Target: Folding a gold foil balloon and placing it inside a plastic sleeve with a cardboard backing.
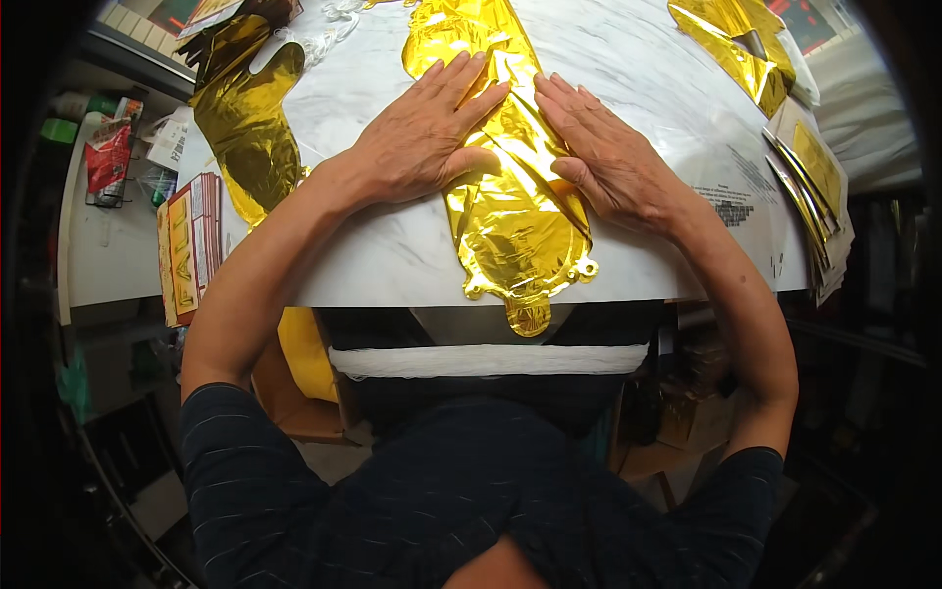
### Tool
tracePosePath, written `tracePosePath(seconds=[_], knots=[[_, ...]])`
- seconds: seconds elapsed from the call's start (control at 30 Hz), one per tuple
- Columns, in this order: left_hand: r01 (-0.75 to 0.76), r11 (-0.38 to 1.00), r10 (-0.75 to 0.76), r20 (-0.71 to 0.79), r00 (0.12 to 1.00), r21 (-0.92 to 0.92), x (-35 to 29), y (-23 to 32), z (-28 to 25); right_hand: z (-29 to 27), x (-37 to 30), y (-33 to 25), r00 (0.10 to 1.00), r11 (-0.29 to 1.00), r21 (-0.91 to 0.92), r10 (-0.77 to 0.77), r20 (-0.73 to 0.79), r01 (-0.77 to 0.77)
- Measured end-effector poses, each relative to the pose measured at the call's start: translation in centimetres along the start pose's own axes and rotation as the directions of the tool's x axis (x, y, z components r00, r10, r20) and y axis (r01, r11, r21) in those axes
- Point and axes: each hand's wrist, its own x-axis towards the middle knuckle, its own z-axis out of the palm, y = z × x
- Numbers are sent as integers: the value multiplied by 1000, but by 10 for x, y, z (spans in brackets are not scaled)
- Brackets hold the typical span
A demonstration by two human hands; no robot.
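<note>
Two dark sleeves and a dark shirt [471,491] with thin pale lines were closest to you. Just past your shirt, a bundle of white string [491,360] ran from side to side, below the edge of the white table [373,260]. A yellow thing [308,353] stood under the table to the left.

Right in front of you lay the shiny gold foil [520,221], in the middle of the table. Its near end was round, with a small curly bit on each side, and its little tab poked out over the table edge. The foil had creases and went up the table, away from you.

Your left hand [417,133] was flat and spread, with its fingers and thumb on the foil. Your right hand [613,157] was flat too, its fingers close together along the foil's right side and its thumb on the gold.

A stack of red and gold packs [191,240] stood by your left arm. On the right side was a pile of flat packs [824,187]. Farther off, one dark gold foil piece [250,147] lay on the left and one bright gold foil piece [716,39] on the right. Some white strings [329,25] sat in a tangle near the far left.
</note>
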Motion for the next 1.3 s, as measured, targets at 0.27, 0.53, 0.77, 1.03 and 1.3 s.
tracePosePath(seconds=[0.27,0.53,0.77,1.03,1.3], knots=[[24,1000,-24,3,1000,-19,-3,0,-2,-4,-13,-14,989,995,-90,-27,148,41],[-20,999,21,4,1000,-31,1,-1,-9,-23,-32,-34,975,996,-78,-24,222,42],[-21,998,23,29,999,-63,28,0,-27,-24,-30,-35,972,997,-67,-24,232,40],[-162,987,162,70,984,3,47,-3,1,-22,-31,-35,978,998,-49,-30,205,41],[-155,986,158,43,987,-53,43,-3,1,-46,3,3,993,992,121,25,113,-39]])
